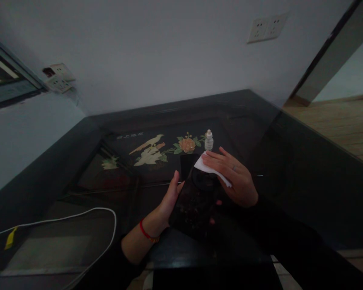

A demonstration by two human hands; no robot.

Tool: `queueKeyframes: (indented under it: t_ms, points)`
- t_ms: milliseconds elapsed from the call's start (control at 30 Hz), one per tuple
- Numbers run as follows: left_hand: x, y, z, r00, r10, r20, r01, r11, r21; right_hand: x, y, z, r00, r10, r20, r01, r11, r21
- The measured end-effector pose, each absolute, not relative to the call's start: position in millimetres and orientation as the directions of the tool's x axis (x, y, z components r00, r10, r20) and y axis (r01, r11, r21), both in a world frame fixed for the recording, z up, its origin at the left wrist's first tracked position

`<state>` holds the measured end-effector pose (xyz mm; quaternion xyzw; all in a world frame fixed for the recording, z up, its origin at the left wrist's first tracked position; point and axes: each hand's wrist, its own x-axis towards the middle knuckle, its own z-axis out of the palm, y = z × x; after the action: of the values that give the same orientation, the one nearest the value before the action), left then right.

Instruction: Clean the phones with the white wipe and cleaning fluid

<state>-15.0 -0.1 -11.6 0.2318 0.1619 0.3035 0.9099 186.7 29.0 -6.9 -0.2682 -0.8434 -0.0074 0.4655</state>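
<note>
My left hand (169, 197) is wrapped round a black phone (193, 209), held tilted above the table. Its thumb lies along the left edge, and fingertips show at the right edge. Near the upper end of the phone is a dark round part, probably the camera ring. My right hand (232, 173) presses a folded white cloth (210, 168) onto that upper end, fingers stretched over the cloth. Just beyond it, a small clear bottle (209, 141) with a pale cap stands upright on the table. A dark flat rectangle (186, 162), its kind unclear, lies behind the phone.
The glossy black table (278, 149) has a bird-and-flower picture (151, 155) on its top. A white cable (63, 217) with a yellow tag (10, 238) curves along the left. Behind is a pale wall with sockets (268, 28); a power strip (59, 78) is at the left.
</note>
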Motion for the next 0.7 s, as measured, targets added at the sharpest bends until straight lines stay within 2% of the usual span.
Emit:
queueKeyframes:
  t_ms: [133,267,433,500,600,700]
  points:
    - [-20,4,-7,0.684,0.711,-0.165,-0.57,0.662,0.487,188,29,-7,-0.357,0.469,0.808,0.495,0.828,-0.262]
    - [-22,8,-7,0.592,0.781,-0.196,-0.666,0.612,0.426,184,25,-7,-0.419,0.407,0.812,0.442,0.872,-0.209]
    - [-19,12,-5,0.522,0.821,-0.231,-0.715,0.569,0.407,176,11,-7,-0.629,0.18,0.756,0.161,0.982,-0.1]
    - [-17,12,-3,0.512,0.826,-0.236,-0.728,0.563,0.392,172,3,-6,-0.652,0.119,0.749,0.052,0.992,-0.112]
    - [-16,11,-1,0.497,0.829,-0.256,-0.725,0.559,0.403,171,-6,-2,-0.596,0.199,0.778,0.002,0.969,-0.246]
    - [-15,7,-1,0.544,0.784,-0.299,-0.643,0.619,0.451,174,-5,2,-0.432,0.435,0.79,0.156,0.899,-0.409]
